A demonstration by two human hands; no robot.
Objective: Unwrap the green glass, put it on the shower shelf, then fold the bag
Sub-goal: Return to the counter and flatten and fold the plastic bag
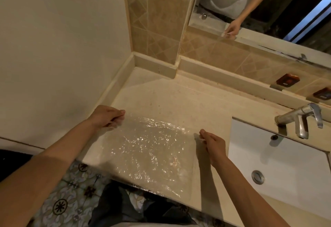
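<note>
- Head view: I see the clear bubble-wrap bag (143,155) spread flat on the pale worktop (179,101), its near edge hanging a little over the front lip.
- My left hand (107,117) has curled fingers pinching the bag's far left corner; my right hand (213,144) is at the far right corner with fingers fairly straight, and they seem to nip the edge, though the clear film makes that hard to confirm.
- The green glass is nowhere in view, and neither is the shower shelf, so I judge the unwrapping and placing are behind us and the folding step is in hand.
- The next move, as I read it, calls for lifting both far corners together and bringing them toward the near edge, keeping them level so the sides line up.
- Edges: the wall (53,47) is close on the left, the sink basin (286,164) with its tap (302,121) just beside the bag on the right.
- Bare worktop lies beyond the bag toward the tiled backsplash (155,29), room to slide it away from the lip.
</note>
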